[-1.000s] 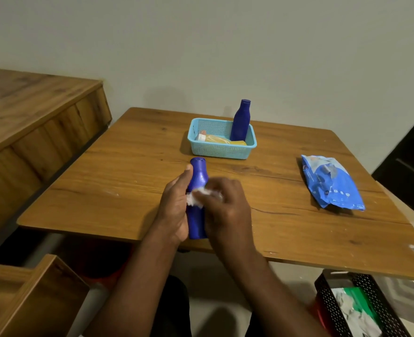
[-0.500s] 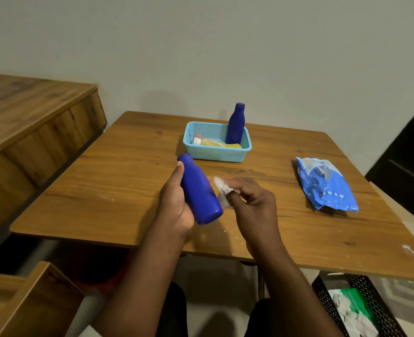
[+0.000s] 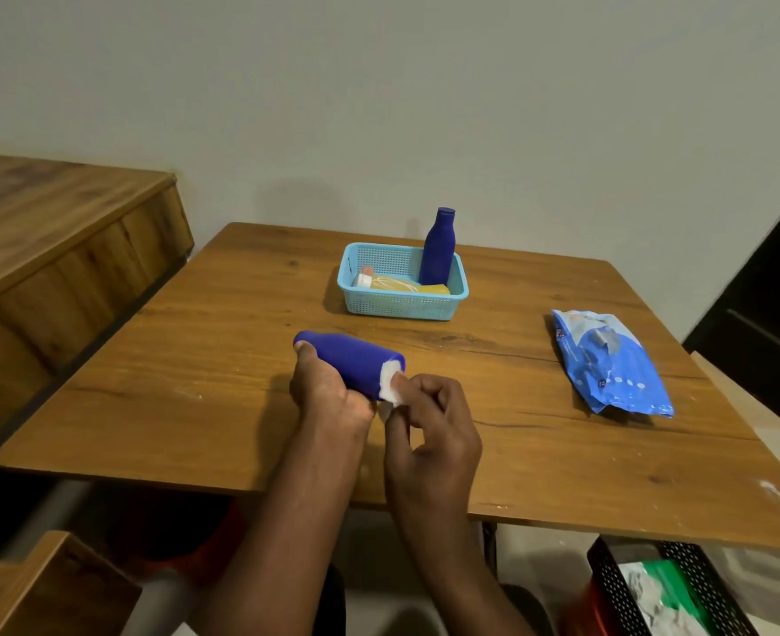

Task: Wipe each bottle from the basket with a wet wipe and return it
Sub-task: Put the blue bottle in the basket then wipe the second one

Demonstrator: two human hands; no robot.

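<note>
The blue bottle [image 3: 350, 364] lies nearly level above the table [image 3: 195, 360] — cap end to the left and away, flat base toward the right. The left hand [image 3: 328, 397] curls round its body from below, thumb at the cap. The right hand [image 3: 429, 433] pinches a wet wipe [image 3: 389, 391] and presses it against the base — in front of the basket [image 3: 401, 305].

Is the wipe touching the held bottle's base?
Touching. The head view shows the wipe pressed by the right hand against the blue bottle's base.

head view, looking down, near table [image 3: 195, 342]
</note>
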